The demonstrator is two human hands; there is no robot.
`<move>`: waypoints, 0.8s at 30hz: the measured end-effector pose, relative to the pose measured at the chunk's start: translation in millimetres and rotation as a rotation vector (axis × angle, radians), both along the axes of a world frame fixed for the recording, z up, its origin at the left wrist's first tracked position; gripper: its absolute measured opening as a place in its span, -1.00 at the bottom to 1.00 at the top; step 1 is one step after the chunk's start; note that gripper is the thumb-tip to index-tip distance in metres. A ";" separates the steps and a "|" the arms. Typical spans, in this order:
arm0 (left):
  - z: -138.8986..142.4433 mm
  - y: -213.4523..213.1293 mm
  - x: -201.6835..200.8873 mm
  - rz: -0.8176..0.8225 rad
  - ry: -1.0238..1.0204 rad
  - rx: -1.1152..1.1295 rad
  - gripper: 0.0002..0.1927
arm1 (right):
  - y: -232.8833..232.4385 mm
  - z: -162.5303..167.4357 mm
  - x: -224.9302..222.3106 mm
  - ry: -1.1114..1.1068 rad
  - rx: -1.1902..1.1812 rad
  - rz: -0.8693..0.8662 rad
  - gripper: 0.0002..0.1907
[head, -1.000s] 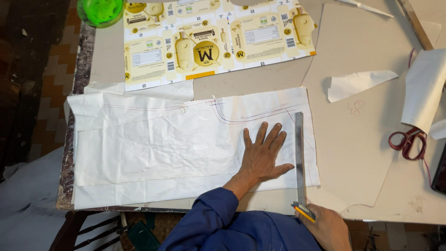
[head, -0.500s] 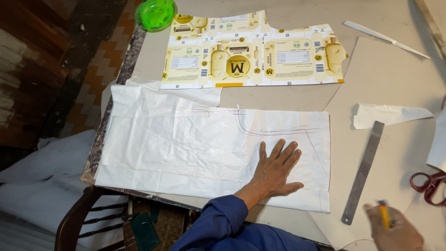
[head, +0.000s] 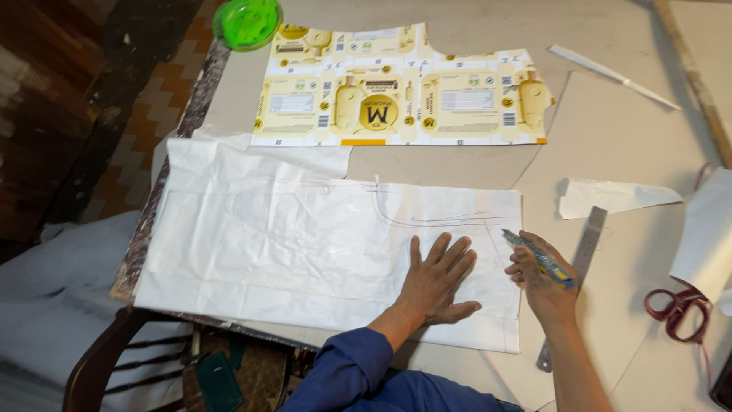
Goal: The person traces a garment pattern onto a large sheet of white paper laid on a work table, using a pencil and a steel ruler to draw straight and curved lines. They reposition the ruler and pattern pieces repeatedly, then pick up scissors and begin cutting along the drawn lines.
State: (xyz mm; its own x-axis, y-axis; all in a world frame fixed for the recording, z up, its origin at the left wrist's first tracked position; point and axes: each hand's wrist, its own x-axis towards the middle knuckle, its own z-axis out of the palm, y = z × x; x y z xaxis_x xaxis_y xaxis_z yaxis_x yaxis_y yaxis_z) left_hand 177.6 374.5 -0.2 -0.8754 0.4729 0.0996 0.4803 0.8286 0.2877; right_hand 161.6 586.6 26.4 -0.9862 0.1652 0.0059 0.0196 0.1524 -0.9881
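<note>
A white cloth (head: pixel 290 244) lies spread over the table's near side, with faint curved lines drawn on its right part. My left hand (head: pixel 438 278) presses flat on the cloth, fingers spread. My right hand (head: pixel 543 278) holds a blue and yellow marking pencil (head: pixel 536 255) over the cloth's right edge, tip pointing up-left. A metal ruler (head: pixel 581 267) lies on the table just right of that hand, partly under it.
A flattened yellow printed carton (head: pixel 396 95) lies beyond the cloth, a green round dish (head: pixel 246 21) at its far left. Red-handled scissors (head: pixel 675 309), white paper scraps (head: pixel 610 196) and a long stick (head: pixel 698 72) sit to the right. A chair (head: pixel 107 358) stands below the table edge.
My right hand with the pencil has moved from the near right table edge up to the cloth's right edge. The ruler now lies off the cloth. My left hand stays pressed down.
</note>
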 end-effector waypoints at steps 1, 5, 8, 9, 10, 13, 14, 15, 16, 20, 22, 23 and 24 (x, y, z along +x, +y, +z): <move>0.1 -0.7 -0.1 -0.005 0.027 0.019 -0.05 | 3.6 3.8 0.9 0.084 0.160 0.013 -0.57; -0.9 -3.4 -0.6 -0.016 0.031 0.085 -0.07 | 46.2 6.1 7.1 0.122 0.880 0.050 -0.39; -1.5 -3.3 0.2 -0.008 0.015 0.095 -0.09 | 116.6 1.4 35.4 0.236 1.085 -0.152 -0.89; -1.8 -1.6 -0.3 0.003 0.030 0.110 -0.11 | 142.8 -1.7 53.2 0.025 1.127 -0.267 -0.87; -1.5 1.0 -0.4 0.016 0.039 0.124 -0.14 | 167.0 -7.4 62.4 -0.120 1.232 -0.313 -0.83; -0.9 17.5 -2.5 0.097 0.011 0.155 -0.26 | 222.9 -28.1 83.0 -0.268 1.328 -0.360 -0.63; -0.6 24.7 -3.6 0.131 -0.004 0.162 -0.31 | 231.0 -37.3 84.5 -0.214 1.270 -0.339 -0.57; -0.4 31.8 -3.8 0.156 0.027 0.145 -0.32 | 236.3 -42.6 82.8 -0.165 1.211 -0.317 -0.50; -0.3 38.6 -3.4 0.178 0.057 0.128 -0.34 | 240.0 -42.8 79.5 -0.205 1.283 -0.270 -0.53; 1.2 57.6 1.3 0.252 0.084 0.099 -0.43 | 243.9 -42.1 64.8 -0.294 1.318 -0.254 -0.54; 2.6 64.6 1.7 0.269 0.064 0.047 -0.40 | 240.2 -32.2 54.9 -0.327 1.308 -0.262 -0.53; 3.3 68.0 1.1 0.280 0.057 0.023 -0.38 | 237.5 -28.2 50.0 -0.332 1.305 -0.263 -0.52; 4.2 71.7 -0.6 0.291 0.071 0.001 -0.32 | 237.2 -23.7 41.8 -0.348 1.324 -0.211 -0.46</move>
